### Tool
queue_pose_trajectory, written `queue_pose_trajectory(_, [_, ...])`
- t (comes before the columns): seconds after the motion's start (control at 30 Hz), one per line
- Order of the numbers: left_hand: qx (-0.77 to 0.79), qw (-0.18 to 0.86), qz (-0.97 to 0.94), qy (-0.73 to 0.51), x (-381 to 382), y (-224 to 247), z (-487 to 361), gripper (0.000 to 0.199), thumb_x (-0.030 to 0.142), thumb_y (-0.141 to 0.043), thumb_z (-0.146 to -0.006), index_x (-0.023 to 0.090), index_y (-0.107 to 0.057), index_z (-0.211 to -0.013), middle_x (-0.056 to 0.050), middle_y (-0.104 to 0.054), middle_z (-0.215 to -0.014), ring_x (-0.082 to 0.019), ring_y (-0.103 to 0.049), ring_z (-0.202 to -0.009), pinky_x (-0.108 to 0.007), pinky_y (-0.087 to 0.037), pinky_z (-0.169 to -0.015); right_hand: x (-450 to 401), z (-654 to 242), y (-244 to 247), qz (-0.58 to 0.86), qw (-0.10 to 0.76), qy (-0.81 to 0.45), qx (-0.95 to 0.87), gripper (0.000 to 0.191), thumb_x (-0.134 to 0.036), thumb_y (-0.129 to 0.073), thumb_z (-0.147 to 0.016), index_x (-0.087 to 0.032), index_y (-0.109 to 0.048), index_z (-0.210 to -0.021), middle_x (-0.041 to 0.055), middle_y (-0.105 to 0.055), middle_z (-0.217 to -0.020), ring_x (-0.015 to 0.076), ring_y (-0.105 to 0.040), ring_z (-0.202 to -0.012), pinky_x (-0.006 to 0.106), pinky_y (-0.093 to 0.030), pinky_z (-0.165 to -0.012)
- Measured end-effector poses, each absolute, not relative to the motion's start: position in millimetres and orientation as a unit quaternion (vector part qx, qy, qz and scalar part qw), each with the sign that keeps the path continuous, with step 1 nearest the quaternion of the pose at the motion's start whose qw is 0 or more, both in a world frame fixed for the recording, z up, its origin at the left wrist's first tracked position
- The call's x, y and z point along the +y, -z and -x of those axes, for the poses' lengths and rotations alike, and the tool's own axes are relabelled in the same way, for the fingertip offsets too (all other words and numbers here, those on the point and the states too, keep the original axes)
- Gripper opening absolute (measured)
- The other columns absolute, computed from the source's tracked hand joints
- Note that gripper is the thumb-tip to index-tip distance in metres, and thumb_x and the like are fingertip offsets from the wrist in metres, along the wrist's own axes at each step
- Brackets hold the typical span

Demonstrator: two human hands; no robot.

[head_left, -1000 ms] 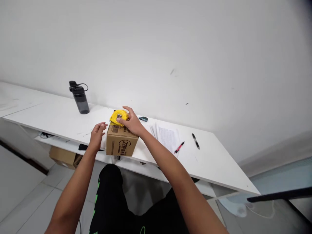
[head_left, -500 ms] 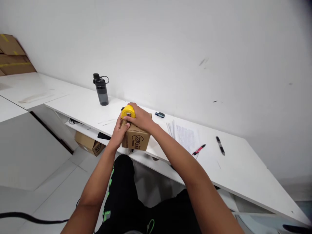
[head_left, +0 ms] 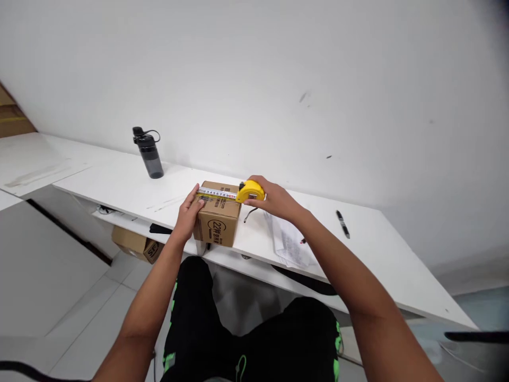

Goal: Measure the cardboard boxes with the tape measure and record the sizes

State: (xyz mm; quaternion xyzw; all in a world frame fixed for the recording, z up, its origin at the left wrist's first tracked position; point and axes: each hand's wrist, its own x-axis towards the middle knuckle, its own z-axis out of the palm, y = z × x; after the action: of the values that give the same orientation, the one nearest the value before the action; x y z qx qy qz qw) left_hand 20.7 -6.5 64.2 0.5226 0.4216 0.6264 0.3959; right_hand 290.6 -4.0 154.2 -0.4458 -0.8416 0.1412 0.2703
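A small brown cardboard box (head_left: 217, 229) with dark printing sits at the front edge of the white desk. My left hand (head_left: 187, 216) grips the left side of this box, thumb on top, fingertips at the free end of the tape blade (head_left: 217, 193). That blade lies pulled out across the box top, its numbers facing up. In my right hand (head_left: 276, 199) is the yellow tape measure (head_left: 249, 191), its case at the right edge of the box. The fingers are wrapped over the case.
A dark water bottle (head_left: 150, 154) stands to the left against the wall. Right of the box lie paper sheets (head_left: 292, 245), partly behind my forearm, and a black pen (head_left: 342, 224). An open carton (head_left: 135, 243) is on the floor below the desk's shelf.
My right hand has moved right with the tape measure, drawing the blade out over the box top. My left hand stays at the box's left side. The view has shifted slightly.
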Motion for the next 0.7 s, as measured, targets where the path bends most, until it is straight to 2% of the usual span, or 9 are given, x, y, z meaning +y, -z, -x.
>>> queue_pose_trajectory(0.17, [0.388,0.442,-0.539,-0.603,10.1,-65.6,-49.8,0.067,0.035,-0.065,-0.082,0.024,-0.048,-0.145,-0.007,-0.046,-0.152,-0.029,-0.045,-0.137,-0.043,-0.034,-0.115,-18.6,-333.0,-149.6,0.480,0.297,-0.133,-0.815,0.053,-0.051,-0.066,-0.081,-0.030,-0.049,-0.126,0.0029,-0.067,-0.113,0.0212,-0.063,-0.090,0.032,-0.046,-0.072])
queue_pose_trajectory(0.33, [0.376,0.457,-0.536,-0.602,16.0,-65.8,-63.4,0.069,0.036,-0.067,-0.081,0.023,-0.048,-0.146,-0.008,-0.048,-0.150,-0.030,-0.045,-0.137,-0.043,-0.033,-0.116,-17.6,-337.1,-153.8,0.488,0.304,-0.134,-0.807,0.054,-0.053,-0.067,-0.079,-0.029,-0.050,-0.125,0.0024,-0.068,-0.109,0.0207,-0.063,-0.089,0.031,-0.046,-0.074])
queue_pose_trajectory(0.47, [0.374,0.464,-0.528,-0.605,12.3,-68.7,-66.5,0.070,0.036,-0.067,-0.081,0.022,-0.046,-0.147,-0.008,-0.050,-0.149,-0.030,-0.048,-0.135,-0.044,-0.034,-0.115,1.0,-303.0,-155.9,0.469,0.298,-0.139,-0.820,0.057,-0.054,-0.067,-0.079,-0.028,-0.048,-0.127,0.0033,-0.068,-0.111,0.0216,-0.063,-0.090,0.031,-0.044,-0.073])
queue_pose_trajectory(0.6, [0.368,0.468,-0.533,-0.602,8.3,-69.4,-67.0,0.072,0.038,-0.066,-0.082,0.022,-0.043,-0.148,-0.008,-0.050,-0.149,-0.031,-0.048,-0.134,-0.044,-0.036,-0.114,24.5,-249.2,-155.4,0.421,0.289,-0.125,-0.851,0.055,-0.048,-0.063,-0.083,-0.027,-0.045,-0.131,0.0041,-0.068,-0.113,0.0218,-0.062,-0.091,0.030,-0.043,-0.073])
queue_pose_trajectory(0.7, [0.357,0.473,-0.530,-0.606,5.8,-68.4,-66.9,0.080,0.038,-0.065,-0.082,0.026,-0.031,-0.153,-0.008,-0.050,-0.148,-0.030,-0.052,-0.132,-0.043,-0.041,-0.110,32.7,-220.9,-158.6,0.397,0.282,-0.109,-0.867,0.052,-0.043,-0.059,-0.087,-0.025,-0.043,-0.134,0.0060,-0.068,-0.115,0.0221,-0.062,-0.093,0.031,-0.044,-0.075])
